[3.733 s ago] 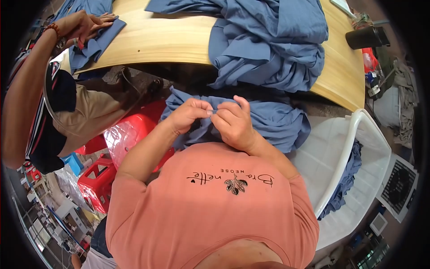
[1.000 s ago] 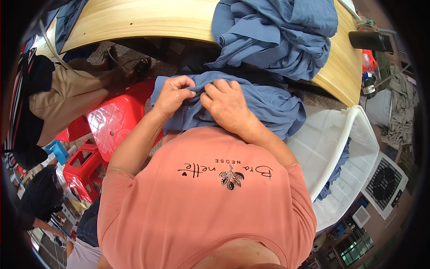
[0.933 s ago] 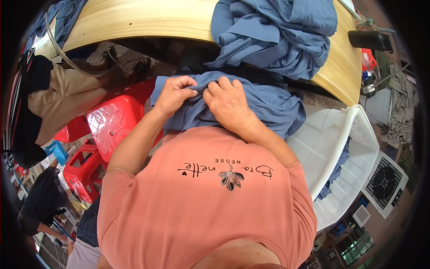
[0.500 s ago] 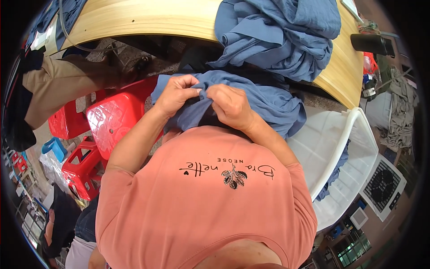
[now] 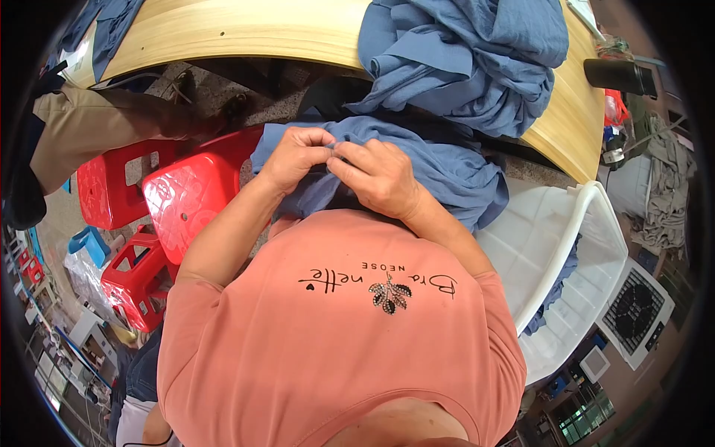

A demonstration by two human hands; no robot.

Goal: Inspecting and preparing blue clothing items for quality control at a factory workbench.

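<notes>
Blue cloth (image 5: 447,175) lies bunched across my lap, below the table's edge. My left hand (image 5: 296,158) is closed in a pinch on it, thumb and forefinger pressed together. Right beside it, my right hand (image 5: 378,175) pinches the same cloth, its fingertips touching those of the left. The small bit of fabric between the fingertips is mostly hidden by the fingers.
A large heap of blue fabric (image 5: 469,59) sits on the wooden table (image 5: 261,30) ahead. Red plastic stools (image 5: 179,201) stand at my left, near a person's trousered leg (image 5: 97,130). At my right is a white plastic bin (image 5: 544,283) with blue cloth inside.
My right hand has shifted slightly left, bringing its fingertips against the left hand's. The cloth corner that hung between the hands is now mostly covered.
</notes>
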